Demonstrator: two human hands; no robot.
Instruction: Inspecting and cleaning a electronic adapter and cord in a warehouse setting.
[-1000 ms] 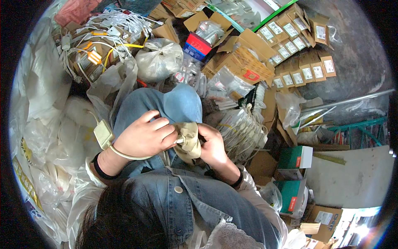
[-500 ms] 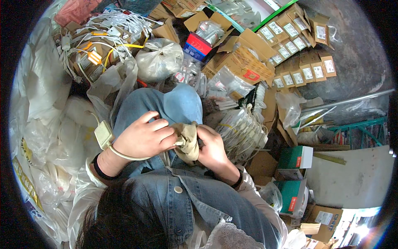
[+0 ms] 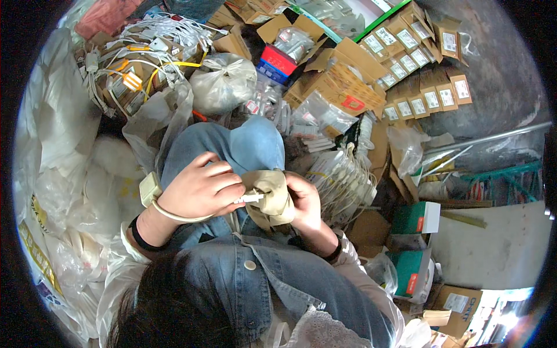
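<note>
My left hand [image 3: 200,188] is closed on a small white connector-like piece [image 3: 250,198], whose end points into a beige folded, cloth-like piece [image 3: 271,188]. That beige piece is gripped by my right hand [image 3: 304,202], its fingers wrapped round its right side. A dark hollow shows in its middle, where the tip of the white piece lies; I cannot tell whether they touch. Across my left wrist runs a cream cable [image 3: 177,217], joined to a small square cream box [image 3: 150,189] resting beside the wrist. Both hands are over my lap, in front of my denim-covered knees [image 3: 246,142].
Bundled white cables [image 3: 171,32] lie at the far left, near a stuffed plastic bag [image 3: 223,84]. Ahead stand a red and blue box [image 3: 275,64] and open cartons [image 3: 339,84]. More coiled cables [image 3: 342,180] and green boxes [image 3: 406,272] are at right; plastic sheeting [image 3: 64,174] covers the left.
The beige piece has turned and opened toward me, showing its hollow. More of the white piece shows past my left fingers. The cream box has shifted slightly right. My right hand has turned slightly.
</note>
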